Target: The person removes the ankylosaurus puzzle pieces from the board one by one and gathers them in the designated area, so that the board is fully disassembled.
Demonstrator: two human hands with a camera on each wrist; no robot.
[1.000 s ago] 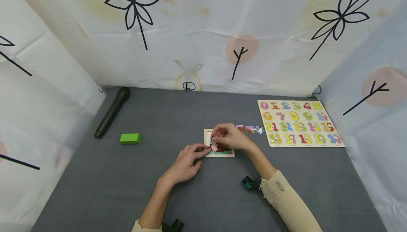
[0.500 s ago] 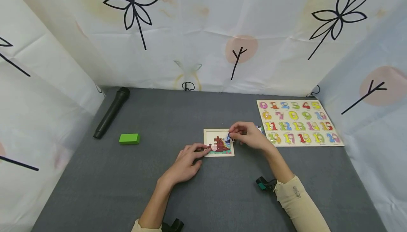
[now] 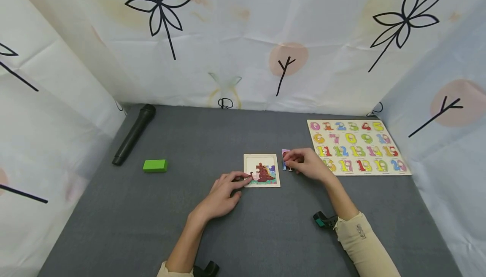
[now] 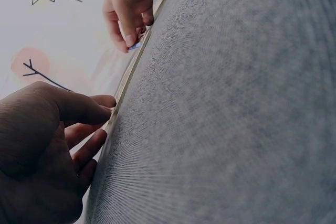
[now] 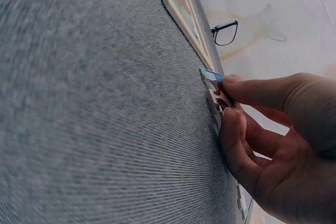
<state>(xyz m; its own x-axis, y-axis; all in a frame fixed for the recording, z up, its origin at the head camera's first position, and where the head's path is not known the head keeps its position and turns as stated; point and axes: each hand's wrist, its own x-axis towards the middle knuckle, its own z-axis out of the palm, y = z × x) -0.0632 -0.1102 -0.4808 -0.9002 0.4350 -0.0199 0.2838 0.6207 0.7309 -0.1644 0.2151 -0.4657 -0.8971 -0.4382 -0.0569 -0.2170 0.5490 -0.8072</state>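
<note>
A small jigsaw puzzle board with a pale wooden frame lies mid-table, its lower part showing a brown animal picture. My left hand rests at the board's left edge, fingers extended, fingertips touching the frame. Just right of the board, my right hand pinches a puzzle piece between thumb and fingertips, low at the tabletop. The piece shows blue, white and brown-red parts in the right wrist view. In the head view, a purple-topped bit shows by the fingertips; the other loose pieces are hidden behind this hand.
A number puzzle board with coloured digits lies at the back right, close behind my right hand. On the left are a green block and a black microphone. White printed curtains border the grey table.
My right hand has moved from over the puzzle board rightward to the loose pieces. A blue part now shows at the right of the picture. The left hand stays in place.
</note>
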